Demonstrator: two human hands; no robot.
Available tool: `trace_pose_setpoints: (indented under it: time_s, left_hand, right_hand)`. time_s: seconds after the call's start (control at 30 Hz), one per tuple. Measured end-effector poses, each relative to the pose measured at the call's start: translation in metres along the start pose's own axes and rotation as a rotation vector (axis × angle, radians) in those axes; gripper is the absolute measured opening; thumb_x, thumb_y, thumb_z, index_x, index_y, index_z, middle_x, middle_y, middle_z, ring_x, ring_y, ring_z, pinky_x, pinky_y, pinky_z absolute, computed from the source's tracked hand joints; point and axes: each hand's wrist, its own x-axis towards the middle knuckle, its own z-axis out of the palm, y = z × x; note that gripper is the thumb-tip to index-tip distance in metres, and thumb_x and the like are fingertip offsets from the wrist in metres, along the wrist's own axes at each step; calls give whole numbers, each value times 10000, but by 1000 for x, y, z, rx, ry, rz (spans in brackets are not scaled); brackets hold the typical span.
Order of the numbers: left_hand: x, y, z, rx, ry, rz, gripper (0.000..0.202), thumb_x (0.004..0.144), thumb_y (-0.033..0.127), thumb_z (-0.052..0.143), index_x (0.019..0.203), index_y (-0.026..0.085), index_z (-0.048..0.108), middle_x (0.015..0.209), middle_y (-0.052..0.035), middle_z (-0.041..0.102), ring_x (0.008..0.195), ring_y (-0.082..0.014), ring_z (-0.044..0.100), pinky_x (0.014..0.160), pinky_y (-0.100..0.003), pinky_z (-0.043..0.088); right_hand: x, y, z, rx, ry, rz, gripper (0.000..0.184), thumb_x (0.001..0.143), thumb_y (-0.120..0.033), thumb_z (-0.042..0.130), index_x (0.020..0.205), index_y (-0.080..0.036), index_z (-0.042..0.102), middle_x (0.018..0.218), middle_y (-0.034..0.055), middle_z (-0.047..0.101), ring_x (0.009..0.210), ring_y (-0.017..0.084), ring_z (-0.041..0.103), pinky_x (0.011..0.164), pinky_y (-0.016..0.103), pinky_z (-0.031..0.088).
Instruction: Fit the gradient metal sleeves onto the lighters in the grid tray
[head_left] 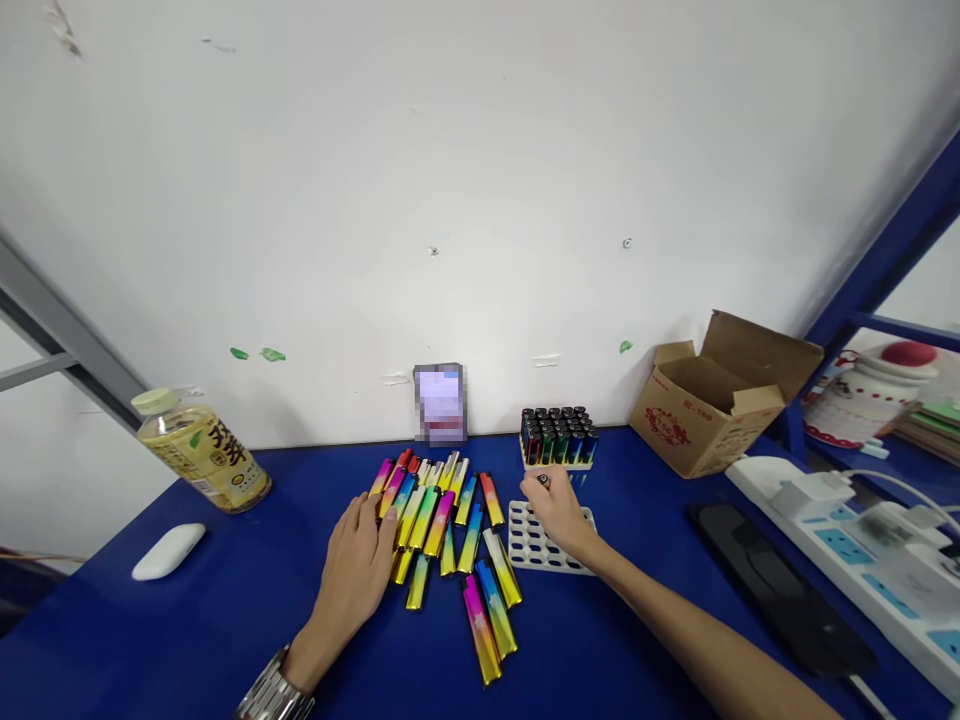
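Note:
A pile of several rainbow-coloured lighters (442, 520) lies on the blue table (187, 640). My left hand (358, 570) rests flat on the pile's left edge, fingers stretched over the lighters. My right hand (556, 510) is pinched round one lighter (543, 481), held over the far edge of a white slotted tray (534, 548). Behind it stands a filled tray of upright lighters (559, 437) with black tops.
A tea bottle (202, 455) lies tilted at the left, with a white mouse-like object (169, 550) in front of it. An open cardboard box (716, 405) stands at the right. Further right lie a black flat device (772, 590) and a white power strip (855, 560).

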Motion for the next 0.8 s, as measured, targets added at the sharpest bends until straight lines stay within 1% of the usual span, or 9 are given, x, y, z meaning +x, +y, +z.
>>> trace_pose_setpoints:
  time_s: [0.13, 0.3, 0.4, 0.53, 0.57, 0.63, 0.67, 0.73, 0.8]
  left_hand:
    - [0, 1, -1, -8, -44, -33, 566, 911, 501, 228, 1193, 106, 519, 1299, -195, 531, 1276, -317, 448, 1059, -504, 365]
    - [1, 1, 0, -15, -44, -54, 591, 899, 507, 220, 1197, 90, 515, 1303, -211, 524, 1284, -328, 434, 1058, -514, 357]
    - [2, 2, 0, -25, -60, -65, 597, 894, 504, 222, 1194, 81, 517, 1304, -217, 523, 1293, -325, 424, 1067, -508, 346]
    - [2, 4, -2, -26, -65, -76, 602, 890, 511, 221, 1194, 83, 517, 1308, -216, 518, 1303, -325, 413, 1071, -509, 338]
    - [2, 4, -2, -28, -67, -79, 606, 889, 513, 221, 1196, 82, 516, 1313, -216, 513, 1306, -327, 409, 1074, -509, 335]
    - [1, 4, -2, -34, -73, -75, 614, 889, 517, 219, 1200, 77, 513, 1317, -219, 507, 1308, -328, 404, 1077, -508, 331]
    - [1, 3, -2, -36, -73, -71, 617, 889, 519, 216, 1201, 75, 512, 1316, -220, 508, 1308, -328, 404, 1076, -510, 331]
    - [1, 2, -1, -35, -66, -62, 622, 890, 523, 214, 1198, 73, 513, 1310, -225, 511, 1303, -329, 409, 1071, -515, 336]
    - [1, 1, 0, -29, -60, -54, 623, 893, 523, 213, 1201, 72, 513, 1308, -227, 513, 1297, -328, 415, 1065, -516, 342]
  right_hand:
    - [0, -4, 0, 3, -22, 41, 364, 722, -315, 408, 481, -238, 146, 464, -61, 141, 447, 80, 143, 459, 266, 130]
    - [0, -6, 1, 25, -19, 51, 281, 664, -263, 379, 480, -243, 167, 458, -63, 140, 443, 77, 115, 443, 266, 93]
    - [1, -4, 2, 30, -9, 31, 279, 662, -258, 379, 481, -242, 167, 460, -64, 142, 447, 76, 119, 444, 265, 91]
    - [2, 1, 0, 16, -5, 28, 381, 728, -298, 460, 503, -239, 158, 479, -72, 136, 462, 75, 132, 449, 258, 112]
    - [2, 2, -2, 16, -27, 17, 404, 740, -327, 513, 512, -233, 192, 491, -76, 153, 467, 75, 152, 451, 251, 128]
    - [2, 2, -6, 42, -116, -35, 341, 770, -397, 574, 584, -211, 358, 535, -77, 239, 486, 83, 229, 462, 233, 192]
    - [2, 3, -8, 63, -161, -68, 288, 814, -435, 544, 676, -200, 447, 570, -69, 295, 508, 93, 280, 480, 228, 238]
    - [1, 3, -10, 98, -209, -123, 306, 918, -468, 394, 859, -199, 527, 652, -39, 396, 576, 116, 372, 538, 237, 319]
    - [1, 6, -10, 113, -217, -154, 359, 954, -473, 322, 877, -198, 539, 703, -11, 477, 596, 123, 399, 551, 244, 337]
